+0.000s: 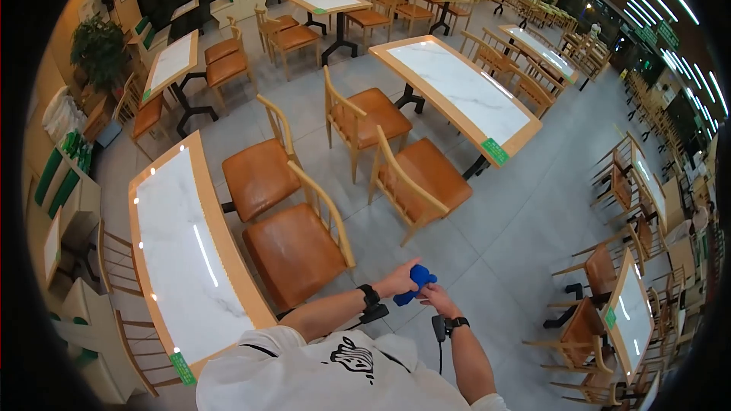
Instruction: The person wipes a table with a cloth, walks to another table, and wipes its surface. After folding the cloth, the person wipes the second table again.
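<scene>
While both grips handle a blue bundle (419,275), furniture crowds the left

Bunched between left grip (396,281) and right grip (440,300), it hangs above the floor (495,297). Fingers curl around it on both sides; how tightly, I cannot tell. A brown-seated chair (291,255) and marble-look table (179,243) limit room beside the left arm (324,315).

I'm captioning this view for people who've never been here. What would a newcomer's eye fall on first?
Probably the bright blue cloth, bunched between the left hand and right hand at lower center. Next, the brown-seated chair just left of them, and the long white-topped table beyond it, a green label on its near corner.
</scene>
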Tool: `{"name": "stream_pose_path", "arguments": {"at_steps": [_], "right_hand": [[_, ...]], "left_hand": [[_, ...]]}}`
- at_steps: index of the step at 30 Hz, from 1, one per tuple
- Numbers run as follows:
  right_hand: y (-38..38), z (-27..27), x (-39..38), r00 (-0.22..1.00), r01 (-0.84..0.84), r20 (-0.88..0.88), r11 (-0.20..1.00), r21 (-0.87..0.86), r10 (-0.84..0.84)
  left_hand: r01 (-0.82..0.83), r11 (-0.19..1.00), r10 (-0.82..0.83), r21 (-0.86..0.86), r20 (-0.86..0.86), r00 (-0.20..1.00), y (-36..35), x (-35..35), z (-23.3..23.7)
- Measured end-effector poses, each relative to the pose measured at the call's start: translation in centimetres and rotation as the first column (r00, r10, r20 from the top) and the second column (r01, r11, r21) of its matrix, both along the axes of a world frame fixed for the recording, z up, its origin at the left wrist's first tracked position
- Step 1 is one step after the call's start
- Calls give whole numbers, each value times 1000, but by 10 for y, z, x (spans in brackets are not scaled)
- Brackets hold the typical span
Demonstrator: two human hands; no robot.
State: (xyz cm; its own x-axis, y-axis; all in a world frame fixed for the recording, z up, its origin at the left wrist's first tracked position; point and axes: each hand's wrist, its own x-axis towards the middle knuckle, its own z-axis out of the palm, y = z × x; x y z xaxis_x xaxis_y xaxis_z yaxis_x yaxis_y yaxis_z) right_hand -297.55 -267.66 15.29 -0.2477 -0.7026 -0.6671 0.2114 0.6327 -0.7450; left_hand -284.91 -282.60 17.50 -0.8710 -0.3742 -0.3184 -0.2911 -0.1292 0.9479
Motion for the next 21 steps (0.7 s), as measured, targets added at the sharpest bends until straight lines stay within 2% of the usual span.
{"name": "stream_pose_path", "arguments": {"at_steps": [1, 2, 4, 7, 11, 13, 17, 19, 20, 21], "right_hand": [[-3, 3, -10, 999, 5, -35, 1000, 9, -4], [-4, 7, -17, 999, 7, -34, 1000, 12, -7], [-1, 13, -24, 987, 119, -103, 992, -41, -123], [2, 6, -41, 978, 189, -75, 980, -69, -194], [-2, 4, -67, 964, 245, -76, 964, -107, -253], [-7, -4, -83, 956, 273, -57, 946, -174, -287], [-23, -3, -126, 979, 168, -75, 963, -211, -187], [-37, -4, -152, 973, -33, -231, 968, -250, -27], [-39, 2, -160, 973, -37, -228, 965, -259, -24], [-41, 7, -167, 945, -82, -328, 953, -290, -19]], "left_hand": [[57, 988, -55, -143, 13, 998, -7, -11, -4], [60, 988, -58, -140, 14, 998, -14, -20, -9], [208, 970, -197, -126, 92, 976, -24, -27, -16], [303, 938, -277, -171, 158, 948, -40, -38, 8], [302, 930, -277, -210, 142, 950, -41, -65, 4], [221, 930, -203, -292, 93, 975, -38, -82, 2], [142, 940, -114, -309, 108, 988, -36, -113, -30], [78, 897, 3, -436, 183, 983, -42, -127, -29], [75, 893, 9, -444, 185, 983, -40, -134, -25], [87, 867, 28, -490, 222, 975, -36, -142, -22]]}}
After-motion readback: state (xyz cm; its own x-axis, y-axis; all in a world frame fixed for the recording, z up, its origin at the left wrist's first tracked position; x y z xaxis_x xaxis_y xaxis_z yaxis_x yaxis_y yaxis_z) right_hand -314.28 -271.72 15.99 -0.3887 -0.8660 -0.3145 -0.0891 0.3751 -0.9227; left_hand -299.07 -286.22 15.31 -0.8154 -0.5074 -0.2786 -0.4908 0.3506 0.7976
